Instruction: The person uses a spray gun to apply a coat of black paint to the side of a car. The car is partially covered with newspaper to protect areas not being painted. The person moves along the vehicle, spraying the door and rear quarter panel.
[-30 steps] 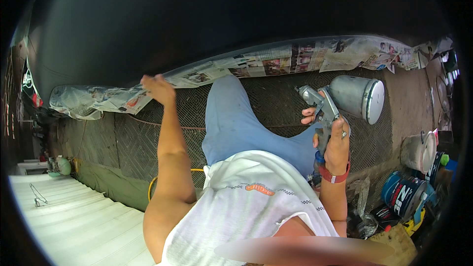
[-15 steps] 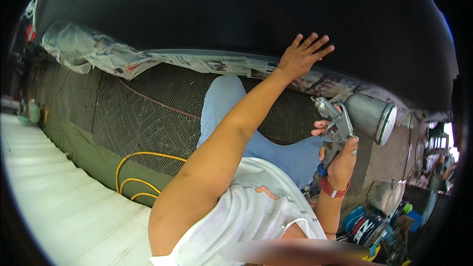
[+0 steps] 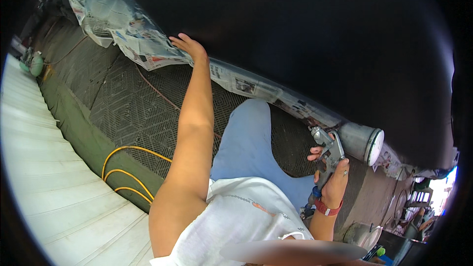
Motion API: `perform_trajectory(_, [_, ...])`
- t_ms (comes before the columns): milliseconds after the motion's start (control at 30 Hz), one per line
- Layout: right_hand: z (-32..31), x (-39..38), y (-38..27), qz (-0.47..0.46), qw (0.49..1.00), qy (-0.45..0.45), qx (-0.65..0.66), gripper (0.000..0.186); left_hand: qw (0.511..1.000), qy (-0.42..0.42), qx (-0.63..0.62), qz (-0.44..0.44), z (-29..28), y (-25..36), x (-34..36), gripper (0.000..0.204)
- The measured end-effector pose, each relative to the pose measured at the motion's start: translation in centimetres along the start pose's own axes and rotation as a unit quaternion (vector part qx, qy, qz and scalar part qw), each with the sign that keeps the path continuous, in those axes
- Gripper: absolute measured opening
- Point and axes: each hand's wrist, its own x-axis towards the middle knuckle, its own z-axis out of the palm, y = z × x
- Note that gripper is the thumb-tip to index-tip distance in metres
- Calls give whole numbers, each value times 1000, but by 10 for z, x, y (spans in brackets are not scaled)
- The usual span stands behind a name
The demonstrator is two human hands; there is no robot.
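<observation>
My right hand (image 3: 336, 180) is wrapped round the handle of a metal spray gun (image 3: 331, 150) with a grey cylindrical paint cup (image 3: 355, 143) on it. The gun's nozzle points up and to the left. My left hand (image 3: 191, 49) is stretched forward, fingers extended, at the lower edge of a large black panel (image 3: 276, 24), beside the newspaper masking (image 3: 148, 44). It holds nothing; whether the palm touches the panel I cannot tell. The newspaper runs along the panel's whole lower edge.
A yellow hose (image 3: 125, 148) curls over green cloth (image 3: 79, 128) at the left, next to a white corrugated surface (image 3: 44, 167). A thin reddish hose (image 3: 160, 94) crosses the patterned dark floor (image 3: 123, 98). Containers and clutter (image 3: 364, 236) stand at the lower right.
My left hand has moved left along the panel's lower edge. My right hand keeps its grip on the spray gun, now slightly lower in view. The view has turned, tilting the panel's edge.
</observation>
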Motion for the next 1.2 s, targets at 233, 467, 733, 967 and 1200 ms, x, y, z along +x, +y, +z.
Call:
perform_trajectory(233, [14,-11,-15,-20,1000,-21,5,92,951,35,-190,-240,-2,3,19,99])
perform_trajectory(467, [25,-17,-26,-53,998,-37,-4,94,957,-1,89,275,19,181,-23,85])
perform_trajectory(733, [25,-18,-36,-54,997,-44,-15,101,851,52,142,503,15,339,140,76])
perform_trajectory(967, [18,-20,-34,-46,998,-33,3,102,898,4,63,436,3,250,110,82])
perform_trajectory(1200, [11,-15,-35,-43,996,-75,22,104,972,-19,123,199,-25,35,-39,79])
